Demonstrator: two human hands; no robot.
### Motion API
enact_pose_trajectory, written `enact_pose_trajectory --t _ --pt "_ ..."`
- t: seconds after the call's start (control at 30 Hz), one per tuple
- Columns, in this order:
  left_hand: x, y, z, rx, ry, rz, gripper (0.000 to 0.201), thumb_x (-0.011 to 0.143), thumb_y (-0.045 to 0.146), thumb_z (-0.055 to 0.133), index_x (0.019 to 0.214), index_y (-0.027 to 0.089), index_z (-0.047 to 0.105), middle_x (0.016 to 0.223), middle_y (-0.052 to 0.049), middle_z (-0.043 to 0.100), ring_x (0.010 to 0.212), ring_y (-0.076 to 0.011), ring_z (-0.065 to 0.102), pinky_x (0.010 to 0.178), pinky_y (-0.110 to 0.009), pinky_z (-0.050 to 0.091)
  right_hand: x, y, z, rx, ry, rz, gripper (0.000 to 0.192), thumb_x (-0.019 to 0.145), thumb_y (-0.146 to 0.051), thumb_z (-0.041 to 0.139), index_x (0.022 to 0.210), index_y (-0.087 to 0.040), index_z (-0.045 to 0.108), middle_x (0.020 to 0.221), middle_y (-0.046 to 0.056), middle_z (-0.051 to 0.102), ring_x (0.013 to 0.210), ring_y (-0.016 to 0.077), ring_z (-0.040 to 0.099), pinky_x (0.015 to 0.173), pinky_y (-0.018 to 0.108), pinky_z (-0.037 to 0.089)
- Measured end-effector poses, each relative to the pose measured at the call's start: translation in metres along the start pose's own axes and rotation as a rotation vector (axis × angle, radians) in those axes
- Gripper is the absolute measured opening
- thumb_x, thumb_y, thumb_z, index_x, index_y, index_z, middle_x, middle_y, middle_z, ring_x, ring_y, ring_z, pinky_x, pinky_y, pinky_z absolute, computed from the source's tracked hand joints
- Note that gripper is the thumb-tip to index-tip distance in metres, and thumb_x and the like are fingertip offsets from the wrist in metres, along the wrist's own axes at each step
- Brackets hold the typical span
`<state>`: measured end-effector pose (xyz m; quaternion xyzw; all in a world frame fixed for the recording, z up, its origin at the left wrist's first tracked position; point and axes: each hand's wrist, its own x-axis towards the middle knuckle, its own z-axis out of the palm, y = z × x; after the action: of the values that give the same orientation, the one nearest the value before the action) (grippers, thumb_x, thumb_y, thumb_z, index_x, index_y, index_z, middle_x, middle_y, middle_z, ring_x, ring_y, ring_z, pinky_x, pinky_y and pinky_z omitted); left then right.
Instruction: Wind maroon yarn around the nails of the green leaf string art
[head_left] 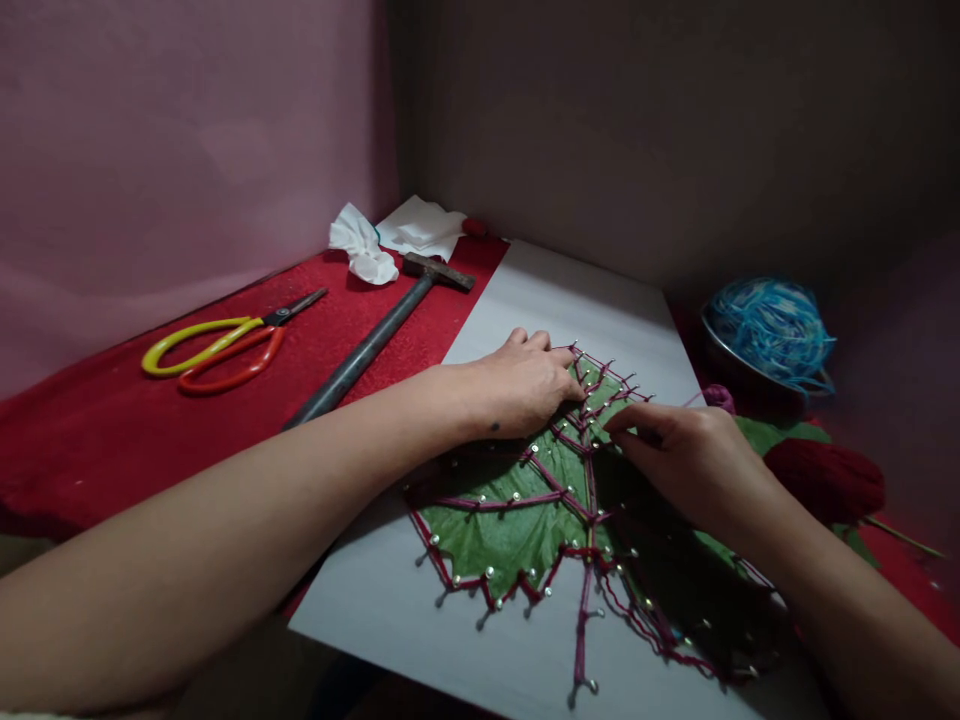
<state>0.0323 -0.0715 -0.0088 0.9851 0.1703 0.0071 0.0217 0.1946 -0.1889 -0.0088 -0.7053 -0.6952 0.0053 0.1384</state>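
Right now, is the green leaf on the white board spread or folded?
Spread: the leaf lies open across the board, with nails along its jagged edge.

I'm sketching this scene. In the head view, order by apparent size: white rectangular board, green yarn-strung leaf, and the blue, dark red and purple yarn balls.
1. White board
2. Green leaf
3. Blue yarn ball and dark red yarn ball: too alike to rank
4. Purple yarn ball, as visible
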Motion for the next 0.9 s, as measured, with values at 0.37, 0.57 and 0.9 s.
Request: enact_pose_trajectory --t 0.37,0.57,0.9 --pt "0.001 -0.003 0.002 -0.037 0.018 0.029 0.040 0.085 0.011 0.043 0.115 0.030 0.062 0.114 -0.008 0.057 0.100 -0.0289 0.043 0.083 -0.043 0.033 0.010 -0.016 -0.008 -0.043 -0.059 0.031 0.023 0.078 -0.021 0.050 0.079 -0.022 0.072 0.043 -0.003 0.050 0.039 0.0110 0.039 0.044 0.024 0.029" --pt "-0.003 -0.002 -0.006 -0.167 0.150 0.016 0.041 0.078 0.004 0.046 0.110 0.025 0.061 0.108 -0.008 0.054 0.104 -0.0260 0.042 0.085 -0.037 0.037 0.020 -0.023 -0.007 -0.179 -0.136 -0.039 0.023 0.080 -0.019 0.048 0.078 -0.021 0.070 0.058 0.002 0.065 0.049 0.0131 0.052 0.051 0.025 0.032" --pt "0.002 -0.006 -0.003 -0.153 0.229 -0.118 0.032 0.082 0.007 0.044 0.107 0.016 0.061 0.109 -0.012 0.055 0.107 -0.0281 0.044 0.089 -0.040 0.039 0.048 -0.012 0.006 -0.278 -0.032 -0.080 0.022 0.079 -0.024 0.053 0.080 -0.021 0.075 0.058 0.004 0.067 0.053 0.0161 0.057 0.053 0.026 0.032"
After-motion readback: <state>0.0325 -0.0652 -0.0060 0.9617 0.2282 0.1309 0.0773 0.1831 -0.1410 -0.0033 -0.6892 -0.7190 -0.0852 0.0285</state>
